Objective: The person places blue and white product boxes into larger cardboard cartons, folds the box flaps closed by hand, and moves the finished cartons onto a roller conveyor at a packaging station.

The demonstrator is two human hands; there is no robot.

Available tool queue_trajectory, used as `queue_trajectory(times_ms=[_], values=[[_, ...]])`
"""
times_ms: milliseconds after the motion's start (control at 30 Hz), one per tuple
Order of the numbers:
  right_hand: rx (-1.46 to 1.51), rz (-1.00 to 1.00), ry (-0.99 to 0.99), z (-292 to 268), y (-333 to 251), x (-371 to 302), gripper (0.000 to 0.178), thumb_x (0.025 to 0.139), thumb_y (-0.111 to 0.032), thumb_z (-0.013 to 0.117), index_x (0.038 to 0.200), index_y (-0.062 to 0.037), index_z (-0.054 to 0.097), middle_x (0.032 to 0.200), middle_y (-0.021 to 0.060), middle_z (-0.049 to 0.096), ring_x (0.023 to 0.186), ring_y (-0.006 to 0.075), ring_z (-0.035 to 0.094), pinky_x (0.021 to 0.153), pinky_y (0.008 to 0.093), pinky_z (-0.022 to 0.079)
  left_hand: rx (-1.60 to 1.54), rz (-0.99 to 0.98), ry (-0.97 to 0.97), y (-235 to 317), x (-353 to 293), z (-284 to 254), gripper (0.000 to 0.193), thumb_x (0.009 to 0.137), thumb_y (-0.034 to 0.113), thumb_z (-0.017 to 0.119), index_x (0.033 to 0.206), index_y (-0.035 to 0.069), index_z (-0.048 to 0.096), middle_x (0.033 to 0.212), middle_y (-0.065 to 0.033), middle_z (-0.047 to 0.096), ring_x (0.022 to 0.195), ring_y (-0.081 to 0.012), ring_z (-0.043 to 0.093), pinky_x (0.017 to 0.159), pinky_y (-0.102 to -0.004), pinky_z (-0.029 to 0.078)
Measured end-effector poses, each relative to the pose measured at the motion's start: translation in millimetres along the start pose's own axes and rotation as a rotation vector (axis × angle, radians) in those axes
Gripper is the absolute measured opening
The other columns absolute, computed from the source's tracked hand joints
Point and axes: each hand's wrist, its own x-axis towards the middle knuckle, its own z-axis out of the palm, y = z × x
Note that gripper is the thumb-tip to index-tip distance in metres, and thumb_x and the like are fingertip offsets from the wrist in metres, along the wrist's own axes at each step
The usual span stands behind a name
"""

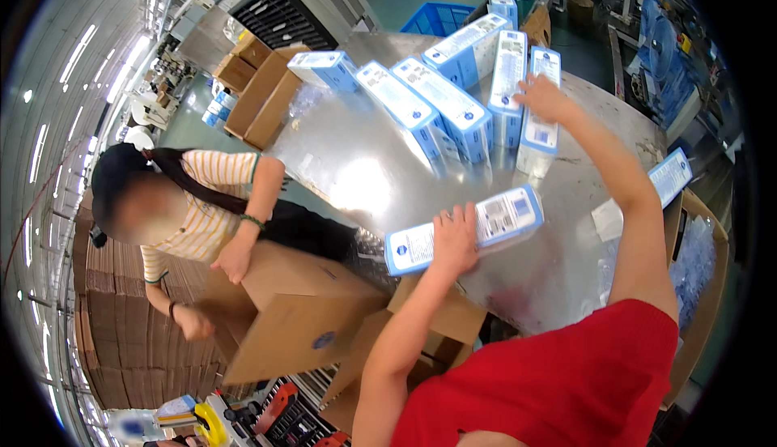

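Observation:
Near the table's front edge, my left hand (456, 241) is closed over a long blue-and-white carton (506, 216), its fingers across the top face. My right hand (544, 97) reaches over the rightmost standing carton (540, 133). Its fingers are apart and touch or hover at the neighbouring carton (508, 66); whether they press on it is hard to tell. More cartons of this kind, including one long carton (441, 99) and a shorter-looking carton (325, 69), stand on the metal table (340, 147).
A co-worker in a striped shirt (212, 196) handles an open cardboard box (307, 317) at left. Flattened cardboard (121, 317) is stacked behind. Another carton (670, 176) lies at right beside a box of clear plastic (694, 265). Beyond the table sits a blue crate (437, 18).

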Motion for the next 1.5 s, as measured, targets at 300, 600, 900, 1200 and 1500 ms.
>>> queue_trajectory(times_ms=[300, 600, 900, 1200, 1500], values=[[0.024, 0.089, -0.145, 20.7, -4.5, -42.7, 0.107, 0.047, -0.041, 0.085, 0.135, -0.0037, 0.037, 0.139, 0.0169, 0.039, 0.137, 0.0324, 0.026, 0.113, 0.0505, 0.017, -0.442, -0.167, 0.679, -39.5, -102.6, -82.9, 0.06, 0.055, -0.001, 0.074, 0.111, 0.002, 0.053, 0.099, -0.0137, 0.059, 0.089, -0.0322, 0.058, 0.078, -0.0406, 0.046], [0.504, -0.204, -0.078, -16.9, -144.9, -77.1, 0.102, 0.052, -0.032, 0.083, 0.137, -0.0063, 0.034, 0.122, 0.0202, 0.048, 0.114, 0.0398, 0.046, 0.097, 0.0472, 0.036, -1.17, -0.847, 0.481, -73.2, -389.0, -55.4, 0.046, 0.058, -0.008, 0.079, 0.101, -0.004, 0.063, 0.102, -0.0104, 0.065, 0.094, -0.0211, 0.062, 0.08, -0.0326, 0.052], [0.671, -0.259, 0.12, -115.4, -232.5, -109.5, 0.078, 0.053, -0.008, 0.08, 0.124, -0.0059, 0.048, 0.114, 0.0184, 0.059, 0.108, 0.0381, 0.054, 0.091, 0.042, 0.044, -0.468, -0.755, -0.086, -56.7, -386.2, 201.8, 0.066, 0.055, 0.017, 0.085, 0.105, 0.001, 0.045, 0.104, -0.0223, 0.058, 0.099, -0.0424, 0.054, 0.084, -0.0469, 0.044], [1.095, -1.006, 0.106, -227.1, -431.5, -159.0, 0.05, 0.064, -0.011, 0.07, 0.111, -0.0062, 0.055, 0.093, 0.0122, 0.061, 0.088, 0.032, 0.059, 0.078, 0.0394, 0.046, -0.675, -0.802, -0.454, -28.4, -362.2, 336.2, 0.095, 0.07, 0.035, 0.076, 0.14, -0.001, 0.024, 0.141, -0.0249, 0.034, 0.125, -0.0398, 0.04, 0.105, -0.0449, 0.033], [0.942, -1.191, 0.205, -227.4, -521.2, -173.3, 0.063, 0.058, -0.004, 0.067, 0.119, -0.0008, 0.052, 0.091, 0.0106, 0.057, 0.087, 0.0268, 0.055, 0.079, 0.036, 0.042, -0.754, -0.846, -0.534, 3.8, -443.3, 340.9, 0.096, 0.071, 0.033, 0.074, 0.142, -0.001, 0.019, 0.143, -0.0244, 0.031, 0.13, -0.0403, 0.034, 0.107, -0.0453, 0.029]])
